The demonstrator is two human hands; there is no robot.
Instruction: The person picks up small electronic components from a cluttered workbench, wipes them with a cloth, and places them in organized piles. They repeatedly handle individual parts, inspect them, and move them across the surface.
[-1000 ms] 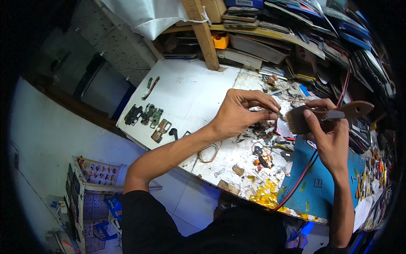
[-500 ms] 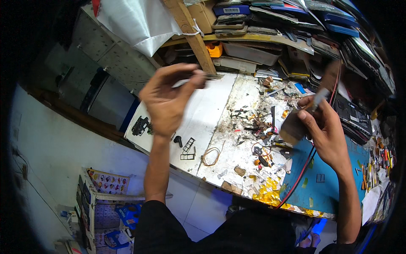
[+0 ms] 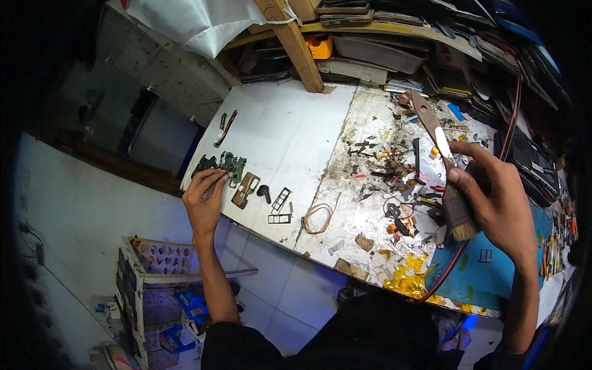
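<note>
Left hand (image 3: 205,200) stretched out, fingertips pressing one green circuit board (image 3: 229,165) at the white worktop (image 3: 290,132) edge; right hand (image 3: 493,197) raised, gripping one wooden brush (image 3: 445,166), bristles down.

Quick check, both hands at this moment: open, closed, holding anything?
Left hand: fingers curled onto the small dark green parts at the white board's edge; a firm grip cannot be told.
Right hand: closed on a paintbrush, bristles down.
</note>
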